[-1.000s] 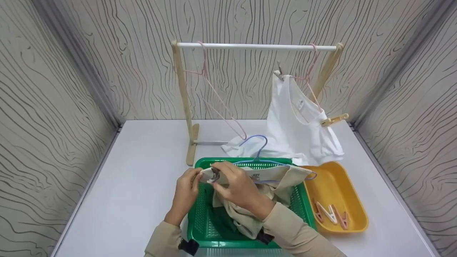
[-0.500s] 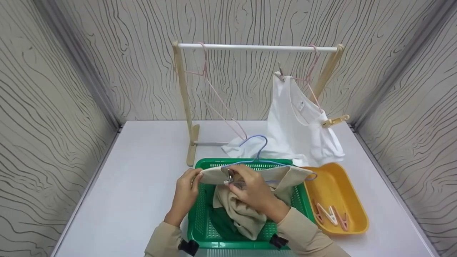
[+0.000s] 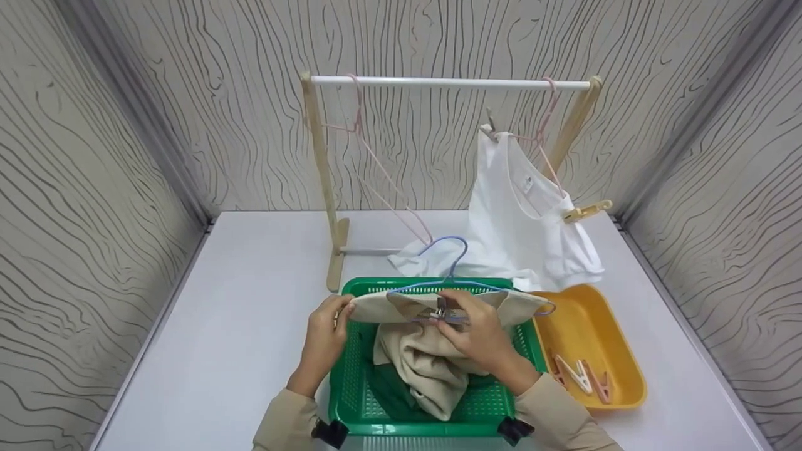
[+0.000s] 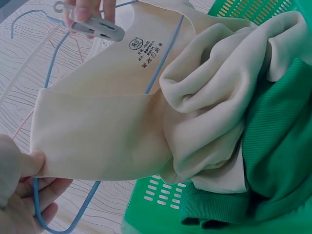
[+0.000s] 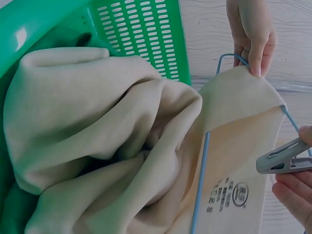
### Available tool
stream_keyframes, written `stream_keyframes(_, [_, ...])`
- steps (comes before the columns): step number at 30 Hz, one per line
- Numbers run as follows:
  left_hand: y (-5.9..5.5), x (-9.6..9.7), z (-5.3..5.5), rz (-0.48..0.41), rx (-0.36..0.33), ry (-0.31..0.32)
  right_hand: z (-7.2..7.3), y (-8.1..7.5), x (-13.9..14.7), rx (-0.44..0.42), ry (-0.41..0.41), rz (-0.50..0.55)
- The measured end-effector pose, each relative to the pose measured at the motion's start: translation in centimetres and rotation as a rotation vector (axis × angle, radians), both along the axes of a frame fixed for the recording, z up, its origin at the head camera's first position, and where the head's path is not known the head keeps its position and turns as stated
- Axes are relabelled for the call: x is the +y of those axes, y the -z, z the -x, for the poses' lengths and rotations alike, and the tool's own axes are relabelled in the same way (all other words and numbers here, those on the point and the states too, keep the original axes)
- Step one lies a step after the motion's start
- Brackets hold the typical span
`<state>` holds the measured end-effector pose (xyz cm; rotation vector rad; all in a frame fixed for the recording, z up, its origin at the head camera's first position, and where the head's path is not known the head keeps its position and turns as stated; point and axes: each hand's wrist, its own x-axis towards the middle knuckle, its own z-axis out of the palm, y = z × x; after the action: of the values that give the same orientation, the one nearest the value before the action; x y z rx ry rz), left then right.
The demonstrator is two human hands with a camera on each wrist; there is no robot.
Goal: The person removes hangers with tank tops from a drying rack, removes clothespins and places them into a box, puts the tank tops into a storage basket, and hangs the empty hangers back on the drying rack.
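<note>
A beige shirt hangs by its shoulders on a blue hanger, its body bunched over the green basket. At the shirt's left shoulder my left hand pinches the fabric together with the hanger's end; in the left wrist view the thumb lies on the cloth and the hanger's loop sticks out below. Between thumb and fingers my right hand holds a grey clothespin, in front of the neckline and apart from the left shoulder. A printed label shows inside the collar.
A green basket with dark green cloth stands below. To its right, a yellow tray carries several clothespins. Behind stands a rack bearing a bare pink hanger and a clipped white shirt.
My right hand has moved right with the clothespin, from the shirt's left shoulder to the front of the neckline. My left hand has stayed at the shoulder.
</note>
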<state>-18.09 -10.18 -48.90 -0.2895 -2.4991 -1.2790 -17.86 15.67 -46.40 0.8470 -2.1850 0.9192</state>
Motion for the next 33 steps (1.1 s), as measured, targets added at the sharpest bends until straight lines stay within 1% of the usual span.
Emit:
stream_keyframes(5, [0.1, 0.0, 0.0, -0.003, 0.017, 0.005, -0.2, 0.2, 1.2, -0.058, 0.027, 0.018])
stream_keyframes(14, [0.1, 0.0, 0.0, -0.008, 0.009, 0.002, -0.6, 0.9, 3.2, -0.054, 0.091, 0.007])
stream_keyframes(19, [0.0, -0.1, 0.1, -0.010, 0.015, 0.000, -0.7, 1.7, 4.5, -0.067, 0.154, 0.014])
stream_keyframes(23, [0.0, -0.1, 0.1, -0.013, 0.018, 0.002, -0.8, 2.3, 5.5, -0.047, 0.196, 0.010])
stream_keyframes(28, [0.1, -0.1, 0.1, -0.012, 0.011, -0.003, -1.0, 2.9, 6.6, -0.027, 0.218, 0.007])
stream_keyframes(33, [0.2, -0.1, 0.1, -0.010, 0.025, -0.003, -1.3, 3.2, 7.6, -0.052, 0.255, 0.005])
